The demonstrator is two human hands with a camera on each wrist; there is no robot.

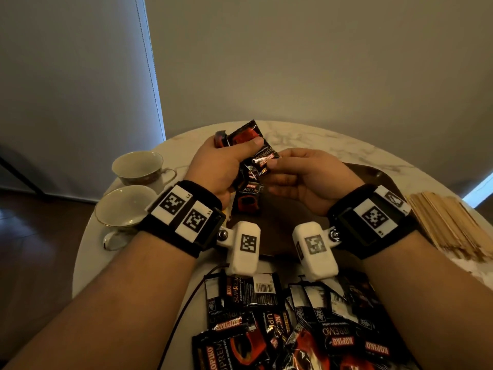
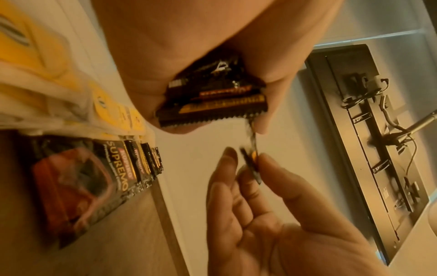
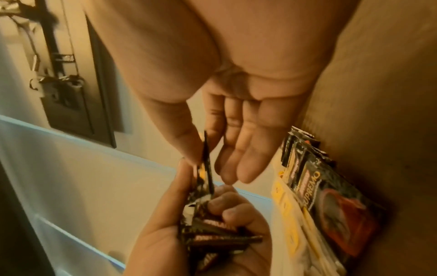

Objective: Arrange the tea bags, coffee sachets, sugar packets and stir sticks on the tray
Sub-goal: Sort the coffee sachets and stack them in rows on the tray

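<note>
Nearest to the person, below both wrists, a loose pile of coffee sachets (image 1: 298, 321) lies on the marble table (image 1: 306, 137). To the right of the right wrist a bundle of wooden stir sticks (image 1: 450, 225) lies on the table, just beside the edge of the dark tray (image 1: 378, 174).

Under the two hands, on the tray, a row of sachets (image 1: 248, 197) lies flat, one overlapping the next; in the left wrist view the front one reads SUPREMO (image 2: 78, 184). Yellow packets (image 2: 113, 110) lie beside that row, next to the left hand.

The left hand (image 1: 221, 166) is closed around a small stack of sachets (image 1: 245, 140), with the thumb pressing on top of the stack. The stack sticks out above the fingers and below the palm.

The right hand (image 1: 312, 174) is to the right of the left one and very close to it. Its thumb and forefinger pinch the edge of one sachet (image 1: 262, 160) of the stack, while its other fingers are loosely stretched and hold nothing.

To the left of the left wrist two teacups (image 1: 138, 166) stand on the table, well apart from the tray.
</note>
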